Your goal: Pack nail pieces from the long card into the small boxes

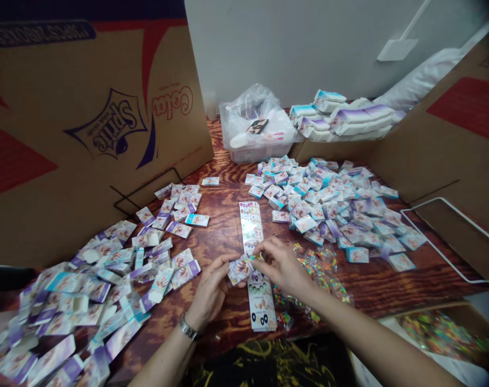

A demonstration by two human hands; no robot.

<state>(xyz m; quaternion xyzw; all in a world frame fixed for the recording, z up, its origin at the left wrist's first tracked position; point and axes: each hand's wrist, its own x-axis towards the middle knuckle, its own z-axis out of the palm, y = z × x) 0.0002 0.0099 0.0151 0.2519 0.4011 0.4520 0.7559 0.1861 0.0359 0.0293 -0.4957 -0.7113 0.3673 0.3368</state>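
My left hand (214, 285), with a metal watch at the wrist, holds a small printed box (240, 270) above the table's middle. My right hand (282, 267) is at the box's right end, its fingers pinched on something small and greenish that is mostly hidden. Beneath both hands lies a long strip of printed sticker sheets (262, 303). Small clear packets of colourful pieces (323, 269) lie right of the strip, partly under my right forearm. Many small boxes, some with open flaps, form a pile (94, 295) on the left. Another pile of small boxes (333, 201) is at the back right.
A large cardboard carton (94, 107) stands at the left, another (449, 140) at the right. A plastic tub with bags (260, 150) and wrapped bundles (361, 121) sit at the back. More colourful packets (446, 336) fill a container at the lower right.
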